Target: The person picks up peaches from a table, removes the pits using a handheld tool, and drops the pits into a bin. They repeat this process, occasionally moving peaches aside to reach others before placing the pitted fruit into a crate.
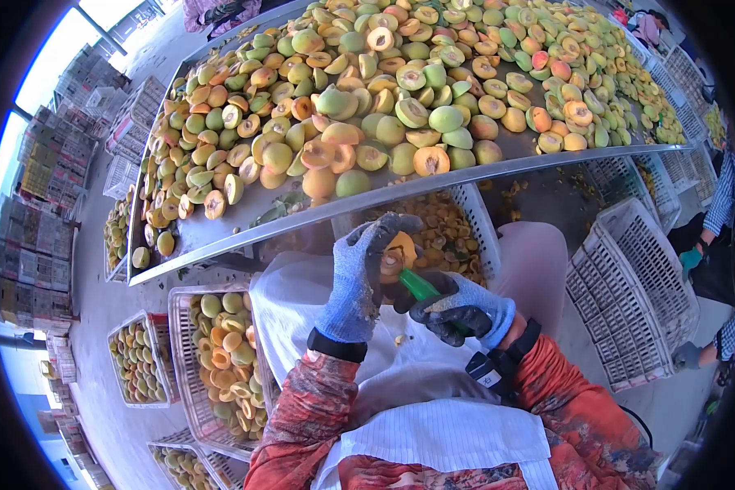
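My left hand (355,273), in a blue and dark grey glove, is closed around a peach half (398,249) above my lap. The cut orange face of the peach half shows, with a brown hollow or pit in its middle. In my right hand (465,312), gloved the same way, is a green-handled tool (419,284), gripped with its front end against the peach half. The tool's tip is hidden at the fruit, so its exact kind cannot be made out. Both hands are close together below the edge of the metal table (318,214).
Whole and halved peaches (367,106) cover much of the table. Beneath its edge, a crate (475,214) contains orange-brown pieces. A peach-filled crate (184,343) stands at my left, empty-looking crates (629,294) at my right. A co-worker's gloved hand (691,260) shows at far right.
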### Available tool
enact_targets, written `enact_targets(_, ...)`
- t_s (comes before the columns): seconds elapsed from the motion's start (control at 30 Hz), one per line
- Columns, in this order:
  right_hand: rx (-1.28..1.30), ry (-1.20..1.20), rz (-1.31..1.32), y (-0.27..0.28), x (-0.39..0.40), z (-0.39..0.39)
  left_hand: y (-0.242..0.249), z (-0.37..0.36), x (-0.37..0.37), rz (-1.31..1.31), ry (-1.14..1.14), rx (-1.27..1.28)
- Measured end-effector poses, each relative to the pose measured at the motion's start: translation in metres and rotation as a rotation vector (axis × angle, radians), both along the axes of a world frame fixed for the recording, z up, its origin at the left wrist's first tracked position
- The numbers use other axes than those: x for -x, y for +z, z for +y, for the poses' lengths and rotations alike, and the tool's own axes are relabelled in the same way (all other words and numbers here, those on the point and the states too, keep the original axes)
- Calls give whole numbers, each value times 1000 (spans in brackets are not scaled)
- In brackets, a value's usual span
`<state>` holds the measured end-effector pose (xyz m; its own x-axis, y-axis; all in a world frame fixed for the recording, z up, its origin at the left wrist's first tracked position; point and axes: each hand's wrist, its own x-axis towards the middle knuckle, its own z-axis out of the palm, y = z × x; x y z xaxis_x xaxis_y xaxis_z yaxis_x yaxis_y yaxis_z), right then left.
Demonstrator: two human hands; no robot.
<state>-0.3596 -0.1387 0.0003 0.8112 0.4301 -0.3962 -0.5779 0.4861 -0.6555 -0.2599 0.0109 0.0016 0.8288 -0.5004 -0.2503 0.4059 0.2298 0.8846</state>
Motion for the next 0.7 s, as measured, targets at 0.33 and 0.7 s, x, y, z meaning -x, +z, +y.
enact_targets(0.33, -251, -65, -47, -24, 4, 20, -21, -2, 6, 60, 151, 214)
enact_targets(0.7, 1119, -449, -381, -49, -15, -10, -39, 32, -25, 263, 246, 385)
